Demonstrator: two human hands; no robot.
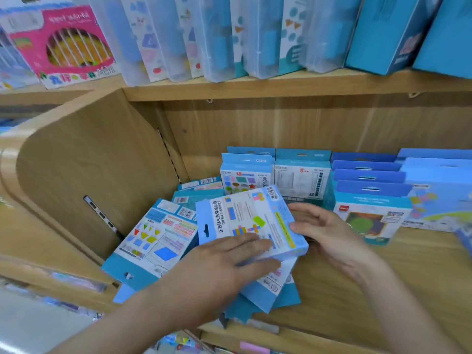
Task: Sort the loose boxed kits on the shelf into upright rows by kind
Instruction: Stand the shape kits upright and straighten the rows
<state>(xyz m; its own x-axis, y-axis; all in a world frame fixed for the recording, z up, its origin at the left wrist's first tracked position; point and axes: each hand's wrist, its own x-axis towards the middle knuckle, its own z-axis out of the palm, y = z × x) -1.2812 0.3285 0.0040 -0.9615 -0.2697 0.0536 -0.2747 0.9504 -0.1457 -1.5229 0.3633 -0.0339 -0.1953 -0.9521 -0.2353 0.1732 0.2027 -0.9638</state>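
Blue boxed kit (251,221) lies tilted atop a loose pile (153,238) on the wooden shelf (332,290) | left grip (224,261) spread, fingers flat on its face | right grip (329,233) loose, cupping its right edge | likely light, stiff, slick card — take by opposite edges, don't crush

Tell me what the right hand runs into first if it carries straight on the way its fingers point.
The right hand points left and a little up, so it meets the tilted top box first: its fingertips look already at that box's right edge, though depth is unclear.
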